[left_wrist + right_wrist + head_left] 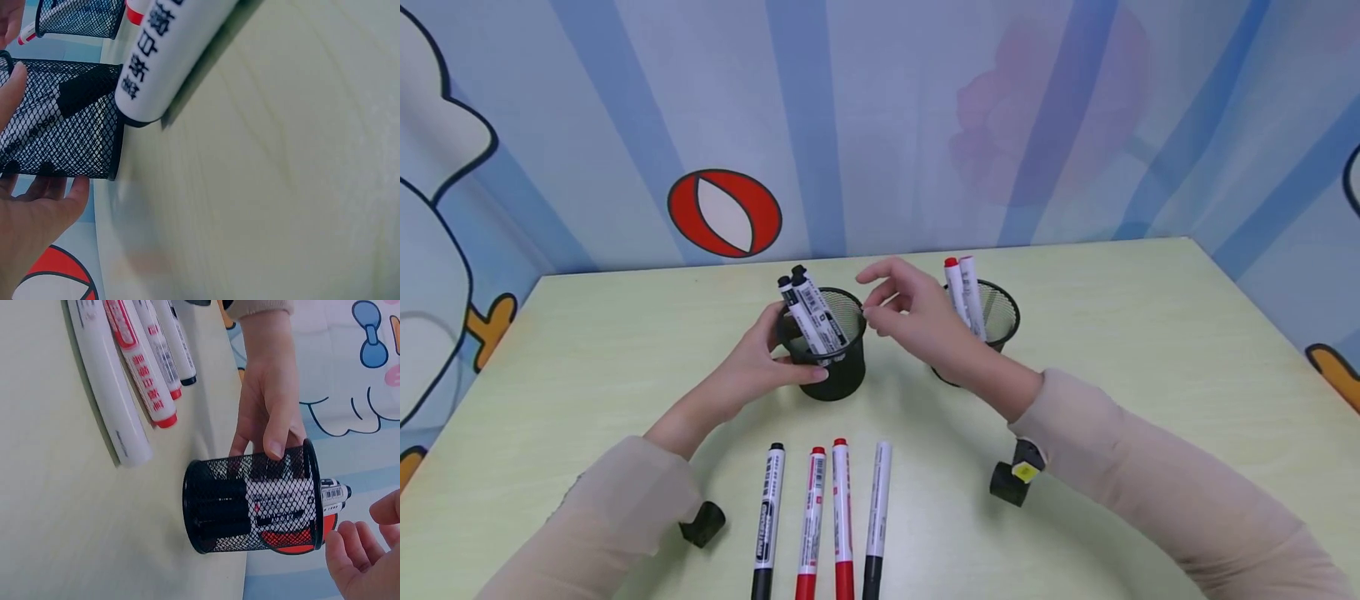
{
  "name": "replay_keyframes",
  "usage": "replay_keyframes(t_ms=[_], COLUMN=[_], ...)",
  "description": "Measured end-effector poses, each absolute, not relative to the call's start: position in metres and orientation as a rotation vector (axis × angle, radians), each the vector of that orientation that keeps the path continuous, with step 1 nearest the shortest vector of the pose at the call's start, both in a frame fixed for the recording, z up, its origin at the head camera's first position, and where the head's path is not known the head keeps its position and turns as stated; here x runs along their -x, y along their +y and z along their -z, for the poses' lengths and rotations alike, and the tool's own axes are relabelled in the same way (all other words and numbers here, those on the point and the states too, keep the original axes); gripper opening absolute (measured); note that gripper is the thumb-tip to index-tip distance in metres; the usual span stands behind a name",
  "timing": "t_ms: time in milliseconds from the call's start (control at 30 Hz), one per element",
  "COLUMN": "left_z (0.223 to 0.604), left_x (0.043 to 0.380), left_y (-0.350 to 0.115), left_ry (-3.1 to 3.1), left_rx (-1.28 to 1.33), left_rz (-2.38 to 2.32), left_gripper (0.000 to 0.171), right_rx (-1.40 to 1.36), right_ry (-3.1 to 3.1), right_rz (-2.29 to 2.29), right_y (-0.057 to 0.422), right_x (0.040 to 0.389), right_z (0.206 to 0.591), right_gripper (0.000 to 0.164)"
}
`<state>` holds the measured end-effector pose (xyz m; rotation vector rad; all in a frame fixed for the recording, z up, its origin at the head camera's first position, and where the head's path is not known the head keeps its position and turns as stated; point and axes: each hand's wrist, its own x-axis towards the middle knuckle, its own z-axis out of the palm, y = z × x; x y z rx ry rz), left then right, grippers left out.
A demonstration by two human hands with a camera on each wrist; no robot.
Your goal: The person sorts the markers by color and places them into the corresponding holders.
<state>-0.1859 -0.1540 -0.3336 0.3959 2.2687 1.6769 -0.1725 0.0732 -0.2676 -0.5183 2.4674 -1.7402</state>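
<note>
My left hand (771,358) grips a black mesh pen cup (838,379), fingers and thumb around its side. White markers with black caps (812,312) lean inside it; the right wrist view shows their black lower ends through the mesh (250,506). By this cup's right rim is my right hand (925,321), fingers loosely bent and nothing between them. Whether a fingertip touches the rim I cannot tell. A second mesh cup (1000,312), partly hidden behind the right hand and wrist, holds a red-capped marker (956,287) and a white-capped marker (972,296).
Several markers lie in a row on the pale table (1112,317), nearer me: a black-capped marker (769,500), two red ones including a red-capped marker (842,500), and a white-capped marker (877,500). A patterned blue backdrop (895,125) stands behind the table.
</note>
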Motion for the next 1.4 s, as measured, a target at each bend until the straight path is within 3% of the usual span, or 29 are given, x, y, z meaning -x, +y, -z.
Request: replay_keyframes(t_ms=[767,1400], left_z=[0.335,0.334], left_x=[0.183,0.183], left_y=[-0.155,-0.154], left_ry=[2.271,2.274], left_rx=[-0.409,-0.414], left_rz=[-1.681,-1.687], left_gripper=[0.087,0.087], right_rx=[0.448,0.160], right_ry=[2.325,2.130], right_rz=[1.672,1.586], right_y=[0.094,0.101], right_x=[0.131,0.114], right_z=[0.280,0.324], right_gripper=[0.027,0.030])
